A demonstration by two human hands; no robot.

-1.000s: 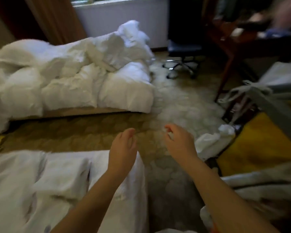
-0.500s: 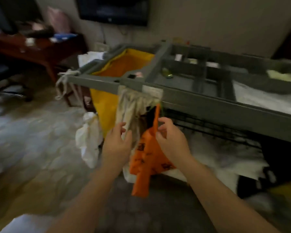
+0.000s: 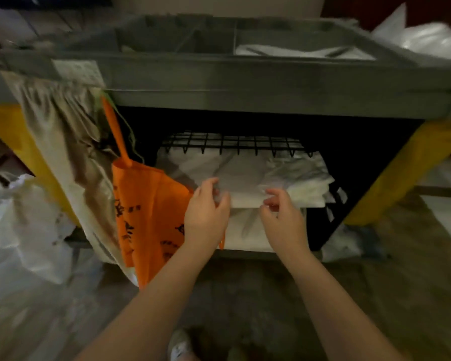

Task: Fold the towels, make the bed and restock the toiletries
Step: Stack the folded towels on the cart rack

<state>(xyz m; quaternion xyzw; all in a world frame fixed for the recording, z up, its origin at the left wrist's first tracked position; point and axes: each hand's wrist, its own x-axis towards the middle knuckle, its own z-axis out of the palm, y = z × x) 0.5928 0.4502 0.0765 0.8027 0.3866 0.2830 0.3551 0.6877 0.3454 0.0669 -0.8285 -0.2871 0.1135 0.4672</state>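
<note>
White linen stack [image 3: 248, 175], one orange bag [image 3: 146, 212], left hand [image 3: 206, 217] pinching linen stack, right hand [image 3: 283, 220] grip unclear

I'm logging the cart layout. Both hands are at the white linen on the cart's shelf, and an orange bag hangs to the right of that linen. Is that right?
Not quite. The head view shows the orange bag hanging to the left of the white linen, not the right. The rest stands: the left hand and right hand are at that linen on the shelf of the cart.
</note>
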